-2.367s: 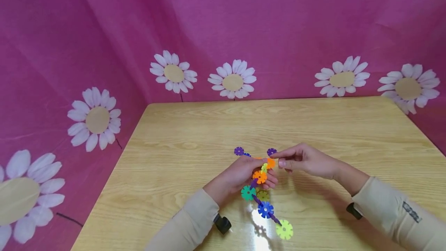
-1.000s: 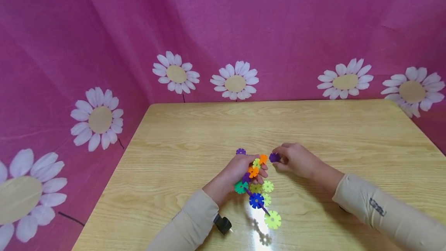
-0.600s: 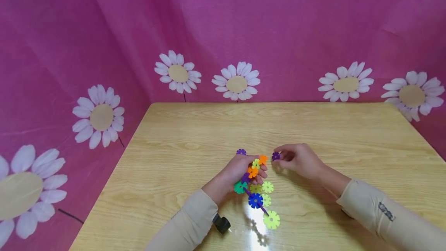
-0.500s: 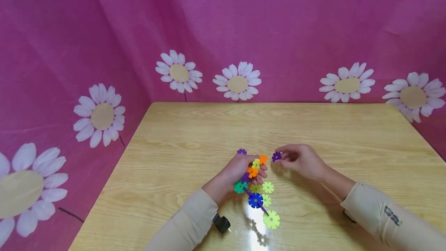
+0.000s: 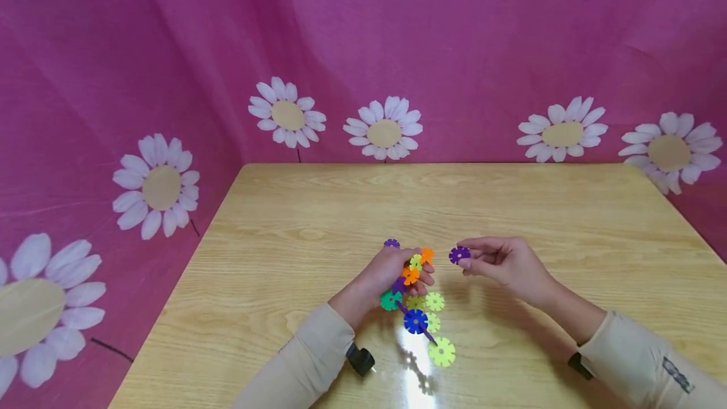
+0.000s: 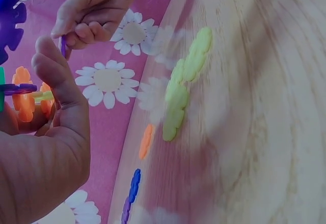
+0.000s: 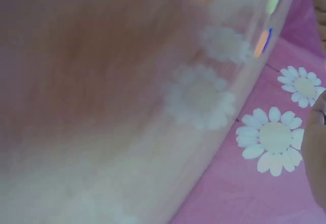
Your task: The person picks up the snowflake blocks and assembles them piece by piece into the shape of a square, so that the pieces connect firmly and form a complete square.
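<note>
In the head view my left hand (image 5: pixel 382 278) holds a chain of interlocking notched plastic discs. The chain has an orange disc (image 5: pixel 410 276), a green disc (image 5: pixel 390 300) and a blue disc (image 5: pixel 416 321), with purple discs between some of them. A yellow-green disc (image 5: pixel 442 352) ends it toward me. My right hand (image 5: pixel 522 272) pinches a single purple disc (image 5: pixel 459 255) between thumb and fingers, a short gap right of the chain's orange far end. In the left wrist view, the purple disc (image 6: pixel 63 46) appears edge-on at the right hand's fingertips.
Loose yellow-green discs (image 5: pixel 435 301) lie on the wooden table (image 5: pixel 318 219) under the chain. A loose purple disc (image 5: pixel 392 243) lies beyond my left hand. An orange disc (image 6: pixel 146 141) and a blue disc (image 6: pixel 134 185) lie on the table. A pink flowered cloth (image 5: pixel 466 36) hangs behind.
My right hand has moved from beside the chain to a purple disc on the table, pinched it, lifted it and drawn it slightly right. My left hand keeps its hold with little movement.
</note>
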Demonstrator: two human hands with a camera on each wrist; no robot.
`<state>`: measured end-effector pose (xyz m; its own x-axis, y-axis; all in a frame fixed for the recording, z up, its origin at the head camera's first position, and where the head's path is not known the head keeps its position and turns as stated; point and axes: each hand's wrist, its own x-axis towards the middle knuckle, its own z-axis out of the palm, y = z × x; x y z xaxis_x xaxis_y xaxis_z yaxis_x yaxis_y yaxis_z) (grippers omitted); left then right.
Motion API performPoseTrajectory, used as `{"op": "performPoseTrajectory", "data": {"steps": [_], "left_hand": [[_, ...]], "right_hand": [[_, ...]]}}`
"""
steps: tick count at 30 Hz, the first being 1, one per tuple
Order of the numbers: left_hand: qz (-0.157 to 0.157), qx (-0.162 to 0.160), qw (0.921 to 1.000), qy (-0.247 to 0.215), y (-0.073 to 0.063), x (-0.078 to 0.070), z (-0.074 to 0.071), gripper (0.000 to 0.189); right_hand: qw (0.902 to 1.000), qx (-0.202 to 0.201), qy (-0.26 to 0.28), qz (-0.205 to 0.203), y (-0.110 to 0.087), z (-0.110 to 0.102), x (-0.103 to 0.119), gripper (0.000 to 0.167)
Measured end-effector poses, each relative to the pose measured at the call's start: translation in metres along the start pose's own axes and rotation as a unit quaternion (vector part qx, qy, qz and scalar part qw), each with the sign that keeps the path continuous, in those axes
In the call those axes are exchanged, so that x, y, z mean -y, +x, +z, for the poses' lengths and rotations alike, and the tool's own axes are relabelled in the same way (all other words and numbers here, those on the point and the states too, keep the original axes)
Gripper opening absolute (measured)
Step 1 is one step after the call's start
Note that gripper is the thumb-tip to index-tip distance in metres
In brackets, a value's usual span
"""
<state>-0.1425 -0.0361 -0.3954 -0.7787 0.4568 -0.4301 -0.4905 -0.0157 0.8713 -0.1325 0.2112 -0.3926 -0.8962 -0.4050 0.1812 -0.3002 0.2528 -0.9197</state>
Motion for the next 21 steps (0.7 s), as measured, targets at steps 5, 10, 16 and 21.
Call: {"op": "performPoseTrajectory", "data": {"steps": [5, 10, 16, 21], "left_hand": [[0.001, 0.009, 0.9999, -0.008, 0.0012, -0.001, 0.0011, 0.046], [0.014, 0.015, 0.9998, -0.002, 0.0025, 0.0003, 0.003, 0.05], [0.014, 0.026, 0.9995, 0.006, 0.0001, -0.0006, 0.0051, 0.052], [0.014, 0.034, 0.9992, 0.018, -0.0007, -0.0005, 0.0045, 0.051]], "right_hand": [[0.9979, -0.006, -0.049, -0.043, -0.0026, 0.005, 0.0059, 0.033], [0.9684, -0.01, -0.163, -0.189, 0.001, 0.0083, 0.008, 0.038], [0.9424, 0.005, -0.184, -0.279, 0.0054, 0.0083, 0.0066, 0.042], [0.9326, 0.015, -0.191, -0.306, 0.0073, 0.0098, 0.0075, 0.043]]}}
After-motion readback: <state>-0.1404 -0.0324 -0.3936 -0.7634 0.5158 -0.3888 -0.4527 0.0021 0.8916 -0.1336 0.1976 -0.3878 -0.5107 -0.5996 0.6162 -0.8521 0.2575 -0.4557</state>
